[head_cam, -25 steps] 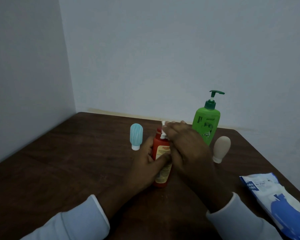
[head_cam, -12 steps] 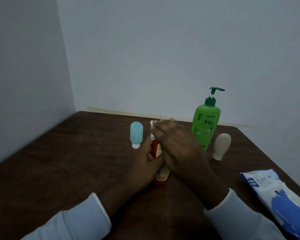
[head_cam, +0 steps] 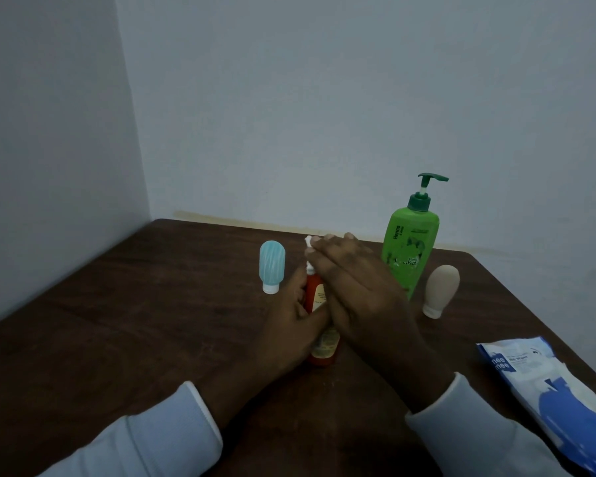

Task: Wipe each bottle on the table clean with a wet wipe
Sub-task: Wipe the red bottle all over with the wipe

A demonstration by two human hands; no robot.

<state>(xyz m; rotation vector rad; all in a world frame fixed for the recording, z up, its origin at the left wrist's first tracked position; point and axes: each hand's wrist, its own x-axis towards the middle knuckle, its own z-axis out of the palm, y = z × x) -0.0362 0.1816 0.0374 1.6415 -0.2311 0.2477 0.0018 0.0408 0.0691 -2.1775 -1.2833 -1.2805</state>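
Observation:
An orange-red bottle [head_cam: 319,349] with a yellow label stands upright at the middle of the dark wooden table [head_cam: 135,321]. My left hand [head_cam: 289,325] grips its body from the left. My right hand [head_cam: 355,287] lies over the bottle's top and holds a white wet wipe [head_cam: 309,243] against the cap; only a small bit of the wipe shows past my fingertips. A light blue squeeze bottle [head_cam: 272,266] stands cap-down to the left. A green pump bottle [head_cam: 410,249] and a beige squeeze bottle [head_cam: 440,290] stand to the right.
A blue and white pack of wet wipes [head_cam: 547,394] lies at the table's right edge. The table sits in a corner, with white walls close behind and to the left.
My right hand with the wipe has slid up and to the left over the bottle's top. The left hand keeps its grip on the bottle.

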